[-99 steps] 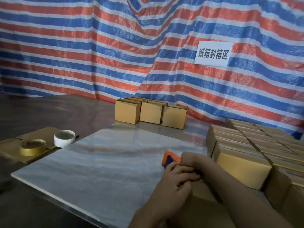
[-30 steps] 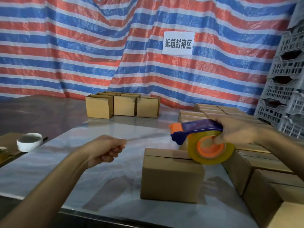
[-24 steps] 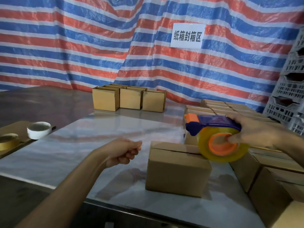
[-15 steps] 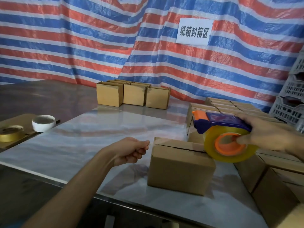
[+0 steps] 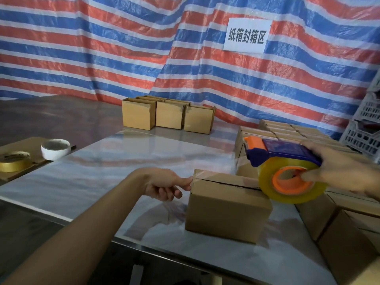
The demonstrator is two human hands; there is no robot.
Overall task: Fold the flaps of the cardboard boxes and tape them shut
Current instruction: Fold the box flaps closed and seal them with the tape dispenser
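Broadly, the striped tarp (image 5: 102,58) is hanging behind everything, and the pale table (image 5: 92,177) is filling the middle of the view. It is carrying a packed block of cardboard boxes (image 5: 349,212) at 3 to 4 o'clock and three more boxes (image 5: 168,117) at 12 o'clock. The box being sealed (image 5: 228,210) is sitting at 5 o'clock, flaps folded flat and the dark centre seam (image 5: 230,184) not yet covered. At the box's 3 o'clock end, the right hand (image 5: 339,169) is gripping the tape dispenser (image 5: 287,161), fingers curled over its blue body and thumb at the orange core, and is holding it just above the top. At the 9 o'clock end, the left hand (image 5: 166,184) is reaching in with a straight fingertip pressing what seems to be the tape's free end against the box's upper edge, its other fingers loosely curled. A clear tape strip (image 5: 216,171) is stretching between the two. The strip is hanging in the air rather than lying on the seam, so it risks landing skewed if the dispenser is drawn off line. A hard pull against one fingertip could peel the anchored end loose or drag the light box along the slick table.
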